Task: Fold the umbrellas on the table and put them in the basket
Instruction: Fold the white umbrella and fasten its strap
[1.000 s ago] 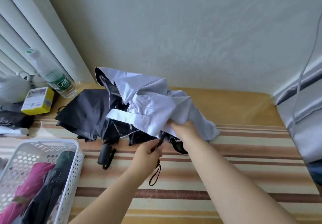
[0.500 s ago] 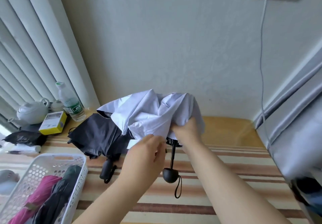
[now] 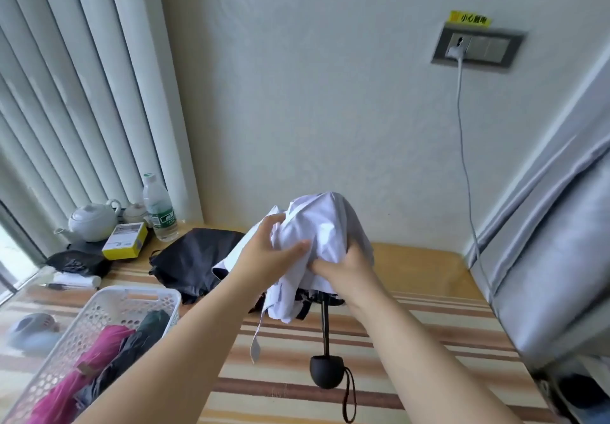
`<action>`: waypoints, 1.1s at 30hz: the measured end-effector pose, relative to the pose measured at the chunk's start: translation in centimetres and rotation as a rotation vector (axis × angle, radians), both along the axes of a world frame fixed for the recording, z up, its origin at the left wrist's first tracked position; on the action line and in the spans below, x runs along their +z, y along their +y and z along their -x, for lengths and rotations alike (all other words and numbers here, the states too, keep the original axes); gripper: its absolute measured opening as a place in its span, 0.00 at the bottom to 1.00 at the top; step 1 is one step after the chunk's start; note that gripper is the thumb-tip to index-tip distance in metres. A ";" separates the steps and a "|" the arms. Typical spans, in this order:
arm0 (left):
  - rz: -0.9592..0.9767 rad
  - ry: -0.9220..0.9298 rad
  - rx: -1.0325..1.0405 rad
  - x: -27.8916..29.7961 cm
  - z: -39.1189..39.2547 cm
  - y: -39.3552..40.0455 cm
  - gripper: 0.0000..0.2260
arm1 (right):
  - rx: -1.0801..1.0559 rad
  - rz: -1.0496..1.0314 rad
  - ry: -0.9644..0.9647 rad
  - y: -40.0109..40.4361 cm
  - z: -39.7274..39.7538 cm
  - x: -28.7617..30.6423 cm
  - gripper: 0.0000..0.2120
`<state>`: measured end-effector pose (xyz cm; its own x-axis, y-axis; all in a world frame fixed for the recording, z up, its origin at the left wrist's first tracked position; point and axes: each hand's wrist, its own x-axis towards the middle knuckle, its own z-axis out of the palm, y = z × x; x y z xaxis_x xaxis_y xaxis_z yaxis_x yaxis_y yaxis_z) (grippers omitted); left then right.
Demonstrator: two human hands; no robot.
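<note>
Desk (image 3: 412, 268) edges: far edge meets the wall; right side runs up against grey fabric-covered furniture (image 3: 561, 258); left side ends at vertical blinds (image 3: 66, 93). Open striped surface lies at centre and right, under and in front of the arms.

Surface: wood at the back, striped cloth over the rest. Back-left cluster: white teapot (image 3: 90, 222), small white lidded pot behind it, plastic water bottle (image 3: 158, 209), yellow box (image 3: 125, 240), a dark crumpled item and a pen nearer the left edge. On the wall, a socket plate (image 3: 478, 49) with a white plug and a cable (image 3: 465, 159) running down to the right corner.

White basket (image 3: 132, 305) at near left, holding a folded pink umbrella (image 3: 82, 371) and a dark folded umbrella (image 3: 132, 341) side by side.

Black umbrella (image 3: 194, 258) lies loose on the desk, back-centre, behind the left forearm.

White umbrella (image 3: 323, 235) is held up above the desk, canopy bunched, shaft hanging down with the round black handle (image 3: 326, 372) and wrist strap below. Left hand (image 3: 267, 258) grasps the canopy folds on its left side, fingers curled into the cloth. Right hand (image 3: 343, 265) clutches the canopy on the right, lower down. A closing strap (image 3: 257, 341) dangles from the canopy's lower edge.
</note>
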<state>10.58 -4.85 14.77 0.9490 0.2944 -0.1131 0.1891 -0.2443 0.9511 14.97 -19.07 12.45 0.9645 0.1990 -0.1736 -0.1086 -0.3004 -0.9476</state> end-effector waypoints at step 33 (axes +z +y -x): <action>-0.626 -0.368 0.248 -1.1 7.0 2.2 0.18 | -0.106 -0.135 0.211 -1.6 1.2 1.7 0.06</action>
